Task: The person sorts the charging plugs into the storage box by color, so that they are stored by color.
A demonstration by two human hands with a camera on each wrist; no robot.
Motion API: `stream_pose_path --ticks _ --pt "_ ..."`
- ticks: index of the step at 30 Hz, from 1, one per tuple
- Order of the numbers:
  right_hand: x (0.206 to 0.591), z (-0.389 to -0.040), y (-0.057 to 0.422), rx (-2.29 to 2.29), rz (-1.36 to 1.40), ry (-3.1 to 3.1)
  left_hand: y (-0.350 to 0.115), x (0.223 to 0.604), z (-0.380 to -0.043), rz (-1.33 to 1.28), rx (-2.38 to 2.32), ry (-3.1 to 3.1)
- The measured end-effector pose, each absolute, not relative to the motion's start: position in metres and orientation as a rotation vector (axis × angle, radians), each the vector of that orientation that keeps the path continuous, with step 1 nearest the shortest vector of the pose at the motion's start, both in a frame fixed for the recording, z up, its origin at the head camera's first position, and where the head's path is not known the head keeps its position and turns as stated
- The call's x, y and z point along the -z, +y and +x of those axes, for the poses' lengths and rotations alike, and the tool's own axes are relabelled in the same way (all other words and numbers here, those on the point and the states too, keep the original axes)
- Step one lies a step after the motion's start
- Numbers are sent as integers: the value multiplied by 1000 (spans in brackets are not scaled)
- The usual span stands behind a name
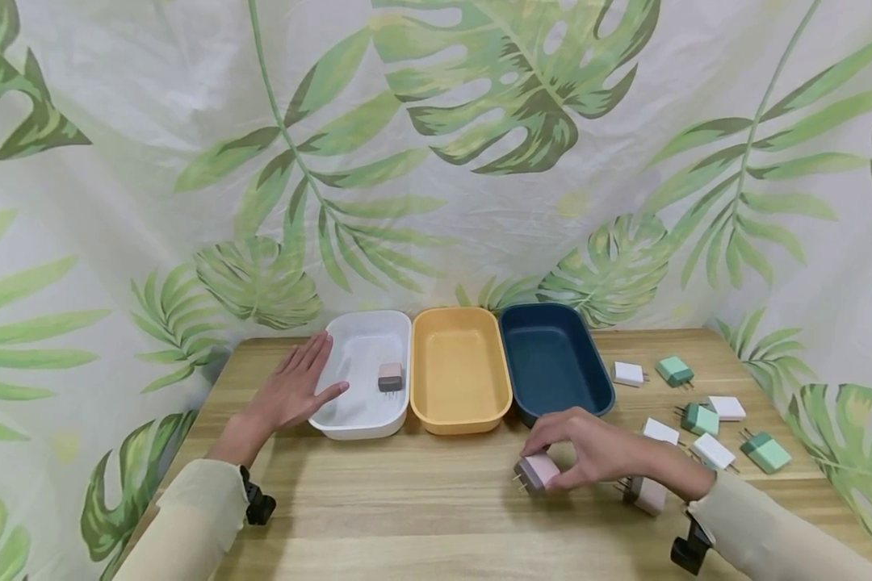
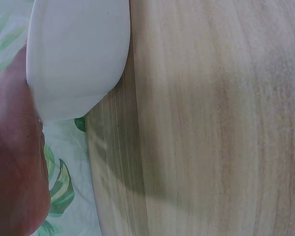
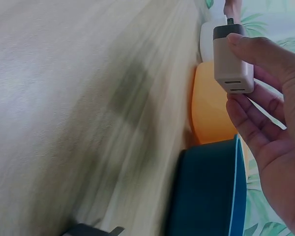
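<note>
Pink-and-brown two-port wall charger (image 1: 538, 471): I have it pinched between thumb and fingers of the right hand (image 1: 589, 450), above the wooden table (image 1: 407, 516), lower right of centre in my head view. Left of centre, my left hand (image 1: 295, 389), fingers straight, touches the white tray (image 1: 356, 347) holding a matching charger (image 1: 390, 378).

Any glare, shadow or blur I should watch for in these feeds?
Head view: soft shadow on the table near the right hand, held charger readable; left wrist view: soft shadow beside the white tray, no strong glare; right wrist view: pale sheen on the table at picture left, blurry dark shadow mid-frame.
</note>
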State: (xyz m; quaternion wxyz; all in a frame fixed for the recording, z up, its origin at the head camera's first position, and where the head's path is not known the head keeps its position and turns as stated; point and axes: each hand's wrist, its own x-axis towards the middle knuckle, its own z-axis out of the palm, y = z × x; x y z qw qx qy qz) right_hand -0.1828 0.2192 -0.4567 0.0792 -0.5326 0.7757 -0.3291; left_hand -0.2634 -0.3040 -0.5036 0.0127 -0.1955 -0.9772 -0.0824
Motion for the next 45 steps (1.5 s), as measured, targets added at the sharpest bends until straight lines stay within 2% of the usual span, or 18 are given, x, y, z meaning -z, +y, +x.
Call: stream_pose_path --ticks 45 --pt "453 -214 133 1313 -1524 2420 -303 501 -262 -593 256 -3056"
